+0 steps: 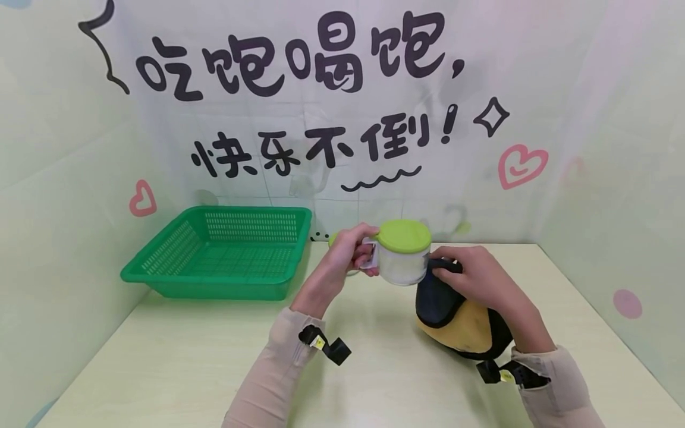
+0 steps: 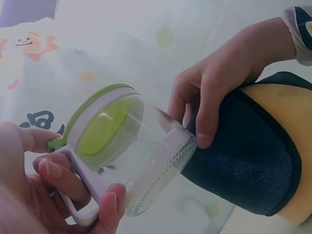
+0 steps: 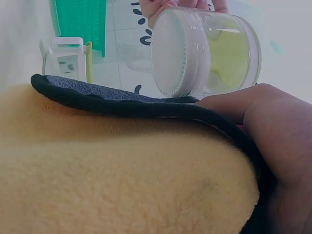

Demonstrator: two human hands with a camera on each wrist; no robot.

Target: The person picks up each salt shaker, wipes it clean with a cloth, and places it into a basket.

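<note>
Look at this: the clear glass jar [image 1: 404, 264], topped by a flat lime-green lid [image 1: 404, 235], is up off the pale wooden table [image 1: 369, 368]! The left hand [image 1: 353, 252] has it by the white plastic handle [image 2: 85, 173] on the jar's left side, fingers curled round the loop and 1 digit resting up at the lid's little green tab.

And just right of the jar, here's the right hand [image 1: 476, 276], thumb and fingers pinching the edge of a dark-blue flap [image 2: 243, 158]! It belongs to a rounded yellow and dark-blue cloth item [image 1: 462, 327] with black edging, bulging below and to the right of the jar. The flap comes right beside the jar's base; whether those 2 touch, I can't tell.

Well left of the jar stands a rectangular green plastic basket [image 1: 219, 291] with slotted walls. Beyond the jar, also to its left, a 2nd clear vessel [image 3: 67, 59] shows a white handle and a green lid. Behind the jar, the white backdrop [image 1: 321, 110] carries 2 rows of bold black characters!
</note>
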